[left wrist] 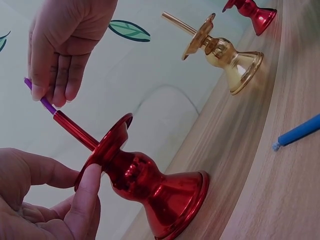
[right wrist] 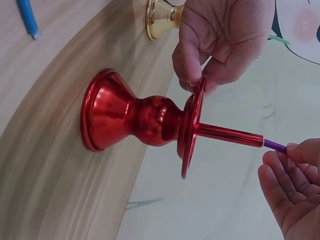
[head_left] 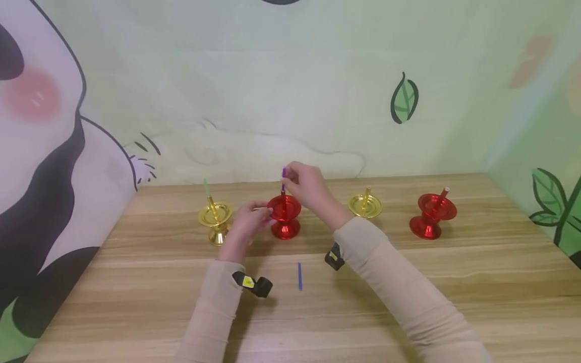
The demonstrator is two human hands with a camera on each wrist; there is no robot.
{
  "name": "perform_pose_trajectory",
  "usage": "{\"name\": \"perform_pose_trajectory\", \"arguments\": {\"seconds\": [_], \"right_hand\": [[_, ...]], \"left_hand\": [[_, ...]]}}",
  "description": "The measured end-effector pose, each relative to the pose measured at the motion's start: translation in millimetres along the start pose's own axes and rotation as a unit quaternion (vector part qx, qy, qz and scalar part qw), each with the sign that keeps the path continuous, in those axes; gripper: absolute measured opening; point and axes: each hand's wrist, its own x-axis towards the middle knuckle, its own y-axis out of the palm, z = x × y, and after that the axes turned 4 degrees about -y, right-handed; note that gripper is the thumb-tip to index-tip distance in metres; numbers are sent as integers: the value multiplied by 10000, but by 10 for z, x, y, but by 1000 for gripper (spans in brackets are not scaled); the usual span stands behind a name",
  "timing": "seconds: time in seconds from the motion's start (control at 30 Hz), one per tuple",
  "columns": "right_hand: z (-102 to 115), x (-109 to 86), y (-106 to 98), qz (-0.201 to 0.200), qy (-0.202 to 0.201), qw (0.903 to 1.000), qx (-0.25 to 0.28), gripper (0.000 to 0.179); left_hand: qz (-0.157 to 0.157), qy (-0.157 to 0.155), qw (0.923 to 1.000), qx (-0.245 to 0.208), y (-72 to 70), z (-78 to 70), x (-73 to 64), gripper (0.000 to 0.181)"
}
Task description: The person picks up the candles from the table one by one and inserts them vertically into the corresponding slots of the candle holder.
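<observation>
A red shiny candle holder (head_left: 286,230) stands upright in the middle, with a dish and a thin tube rising from it. My left hand (head_left: 251,220) pinches the edge of its dish between thumb and fingers. Above it, my right hand (head_left: 310,185) pinches a slim purple candle (right wrist: 275,145) near its upper end. The candle's lower end sits at the mouth of the red tube (right wrist: 230,135); how deep it goes is hidden. A slim blue candle (head_left: 299,276) lies on the table in front of the holder.
Left of my left hand stands a gold candle holder (head_left: 215,214) with a green candle (head_left: 206,187) in its tube. To the right are another gold holder (head_left: 365,205) and a second red holder (head_left: 427,227), no candle visible in either. A printed backdrop (head_left: 272,91) rises behind the table.
</observation>
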Motion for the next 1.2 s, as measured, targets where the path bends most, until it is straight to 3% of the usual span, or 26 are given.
{"name": "perform_pose_trajectory", "arguments": {"seconds": [0.43, 0.7, 1.2], "right_hand": [[60, 30, 16, 307, -126, 9987, -386, 17], [-12, 0, 56, 121, -143, 9994, -288, 18], [6, -32, 77, 3, 38, 9998, -213, 19]], "left_hand": [[-25, -85, 9999, 141, -33, -33, 2, 36], [-24, -169, 9997, 187, -20, -16, -1, 35], [13, 81, 9999, 83, -13, 14, 10, 33]]}}
